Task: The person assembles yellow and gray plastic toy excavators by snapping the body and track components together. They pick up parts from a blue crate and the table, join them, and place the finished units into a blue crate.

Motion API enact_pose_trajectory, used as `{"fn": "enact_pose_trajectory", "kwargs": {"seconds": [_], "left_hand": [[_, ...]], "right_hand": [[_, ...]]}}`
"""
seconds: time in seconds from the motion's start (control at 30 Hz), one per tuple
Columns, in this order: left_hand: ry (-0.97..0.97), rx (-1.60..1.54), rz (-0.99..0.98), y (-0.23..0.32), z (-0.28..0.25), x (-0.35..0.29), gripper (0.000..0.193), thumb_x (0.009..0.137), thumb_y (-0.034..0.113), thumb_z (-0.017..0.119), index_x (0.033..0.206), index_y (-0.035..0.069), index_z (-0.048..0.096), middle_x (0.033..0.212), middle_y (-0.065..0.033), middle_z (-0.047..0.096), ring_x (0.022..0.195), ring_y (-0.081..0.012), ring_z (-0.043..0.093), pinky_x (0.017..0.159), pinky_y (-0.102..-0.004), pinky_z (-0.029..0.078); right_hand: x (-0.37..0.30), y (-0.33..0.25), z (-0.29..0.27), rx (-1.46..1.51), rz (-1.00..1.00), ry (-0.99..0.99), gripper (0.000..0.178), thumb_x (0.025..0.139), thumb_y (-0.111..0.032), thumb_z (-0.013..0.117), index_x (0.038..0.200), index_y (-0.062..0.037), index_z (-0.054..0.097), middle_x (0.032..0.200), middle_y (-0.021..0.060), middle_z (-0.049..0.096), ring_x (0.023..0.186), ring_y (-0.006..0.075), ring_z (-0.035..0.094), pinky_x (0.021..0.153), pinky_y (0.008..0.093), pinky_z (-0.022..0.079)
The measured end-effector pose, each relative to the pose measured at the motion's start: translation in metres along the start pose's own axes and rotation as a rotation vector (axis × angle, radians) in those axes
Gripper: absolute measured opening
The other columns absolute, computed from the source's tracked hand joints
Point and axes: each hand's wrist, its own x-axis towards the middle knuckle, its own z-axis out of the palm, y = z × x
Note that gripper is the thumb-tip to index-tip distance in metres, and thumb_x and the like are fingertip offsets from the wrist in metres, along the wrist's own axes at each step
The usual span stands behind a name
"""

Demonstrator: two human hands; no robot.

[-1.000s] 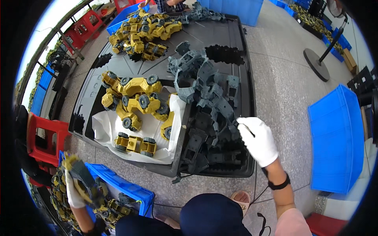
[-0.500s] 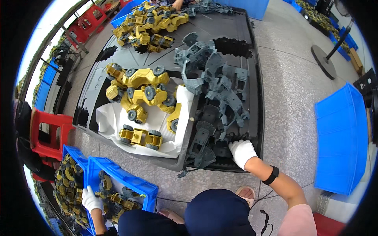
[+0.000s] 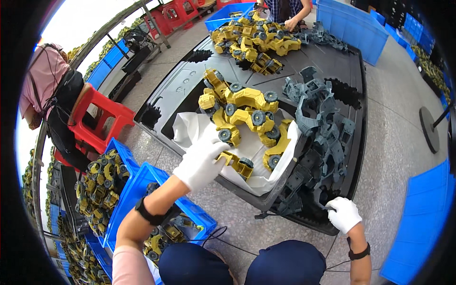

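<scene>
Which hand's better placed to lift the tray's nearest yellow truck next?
Left, I'd say: the left hand is at that truck, while the right hand is over by the gray parts.

Gloved left fingers [image 3: 217,148] extend rightward, while right fingers [image 3: 334,205] point leftward.

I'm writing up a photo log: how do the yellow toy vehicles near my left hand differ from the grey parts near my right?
The yellow toy vehicles have dark wheels; the grey parts show none. Some yellow toy vehicles lie over a white sheet; the grey parts form a tangled heap beside it. Both lie at mixed angles.
</scene>
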Motion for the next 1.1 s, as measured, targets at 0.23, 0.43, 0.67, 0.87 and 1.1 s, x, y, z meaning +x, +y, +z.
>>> {"fn": "enact_pose_trajectory", "kwargs": {"seconds": [0.23,0.43,0.67,0.87,1.1], "left_hand": [[-0.548,0.473,0.198,-0.003,0.03,0.055,0.038,0.076,0.04,0.071,0.108,0.021,0.07,0.103,-0.0041,0.071,0.101,-0.0322,0.065,0.09,-0.0468,0.048],[-0.835,0.35,0.253,-0.03,0.039,0.072,0.051,0.064,0.043,0.078,0.11,0.022,0.07,0.099,-0.0058,0.07,0.097,-0.0292,0.066,0.084,-0.0451,0.05],[-0.089,-0.042,0.258,0.022,-0.009,0.064,0.032,0.067,0.004,0.07,0.098,0.012,0.065,0.091,-0.0109,0.06,0.085,-0.0356,0.059,0.072,-0.0431,0.047],[0.206,0.242,0.78,0.114,0.004,0.022,0.037,0.056,0.024,0.07,0.094,0.023,0.068,0.074,0.0036,0.046,0.068,-0.0163,0.052,0.066,-0.036,0.041],[0.528,0.129,0.735,0.135,0.038,0.012,0.039,0.06,0.022,0.074,0.097,0.036,0.072,0.099,0.0069,0.047,0.091,-0.0117,0.049,0.08,-0.0311,0.04]], "right_hand": [[-0.015,0.029,-0.023,0.763,0.194,-0.248,0.022,0.085,-0.012,0.069,0.104,-0.0013,0.073,0.09,0.0081,0.073,0.083,0.0191,0.071,0.075,0.0318,0.055],[-0.016,0.016,-0.014,1.424,0.278,-0.205,0.031,0.084,-0.008,0.076,0.109,0.0008,0.06,0.098,0.0094,0.069,0.083,0.0218,0.07,0.077,0.0352,0.057],[-0.015,-0.019,0.0,1.842,0.106,-0.039,0.038,0.085,-0.016,0.079,0.11,-0.0016,0.054,0.099,0.0134,0.068,0.088,0.0283,0.071,0.078,0.039,0.058],[0.011,-0.081,-0.011,1.965,0.097,-0.116,0.043,0.099,-0.025,0.06,0.133,-0.0019,0.046,0.122,0.0163,0.062,0.112,0.0306,0.065,0.093,0.0426,0.054],[0.031,-0.102,-0.017,1.923,-0.132,-0.337,0.075,0.085,-0.017,0.079,0.147,-0.0033,0.038,0.134,0.0047,0.056,0.121,0.0142,0.054,0.104,0.0302,0.042]]}}
